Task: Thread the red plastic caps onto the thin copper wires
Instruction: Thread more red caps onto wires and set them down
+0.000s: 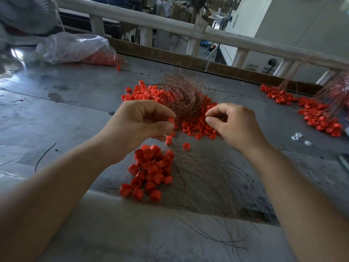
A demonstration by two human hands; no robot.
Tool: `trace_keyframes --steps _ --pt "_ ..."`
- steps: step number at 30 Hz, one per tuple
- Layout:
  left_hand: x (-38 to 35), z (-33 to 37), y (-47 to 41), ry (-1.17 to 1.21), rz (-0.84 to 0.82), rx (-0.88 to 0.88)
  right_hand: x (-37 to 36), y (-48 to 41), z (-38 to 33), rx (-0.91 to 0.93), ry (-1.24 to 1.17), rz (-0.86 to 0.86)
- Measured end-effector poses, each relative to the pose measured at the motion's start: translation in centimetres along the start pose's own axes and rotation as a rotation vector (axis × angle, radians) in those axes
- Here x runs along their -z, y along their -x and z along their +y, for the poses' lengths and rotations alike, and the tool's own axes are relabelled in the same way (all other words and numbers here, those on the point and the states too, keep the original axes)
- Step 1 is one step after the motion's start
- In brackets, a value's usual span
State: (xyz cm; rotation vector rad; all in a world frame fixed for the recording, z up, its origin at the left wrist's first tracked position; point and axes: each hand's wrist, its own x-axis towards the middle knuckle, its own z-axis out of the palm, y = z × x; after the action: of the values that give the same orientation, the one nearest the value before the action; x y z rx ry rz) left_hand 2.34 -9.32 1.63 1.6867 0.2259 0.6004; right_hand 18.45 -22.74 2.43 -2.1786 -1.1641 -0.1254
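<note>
Nearest the lens, a fan of thin copper wires (207, 195) trails over the front edge of the table (56, 114), with a cluster of red caps (149, 173) at its left end, apparently already threaded. Above it the hands work apart. The left hand (139, 125) pinches a single red cap (171, 120) between thumb and forefinger. The right hand (232, 125) draws thumb and forefinger tips together, but whether a wire lies between them cannot be told. Beyond lie the loose-cap heap (196, 127) and a tangled wire bundle (181, 99); farther still, a plastic bag (75, 46) of caps. Caps look light, rigid and smooth, best held by the side wall with the bore unobstructed. Wire appears springy and easily kinked, best pinched near its tip.
</note>
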Motion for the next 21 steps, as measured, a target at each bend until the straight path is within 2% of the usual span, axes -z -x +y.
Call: trace_keyframes --steps 9,21 --pt "0.1 -0.2 0.0 -0.042 -0.031 -0.020 -2.5 -2.3 -2.0 0.167 0.138 -0.024" --pt "0.2 -0.4 0.2 -0.049 -0.038 -0.018 -3.8 -2.0 -2.3 0.222 0.112 0.063"
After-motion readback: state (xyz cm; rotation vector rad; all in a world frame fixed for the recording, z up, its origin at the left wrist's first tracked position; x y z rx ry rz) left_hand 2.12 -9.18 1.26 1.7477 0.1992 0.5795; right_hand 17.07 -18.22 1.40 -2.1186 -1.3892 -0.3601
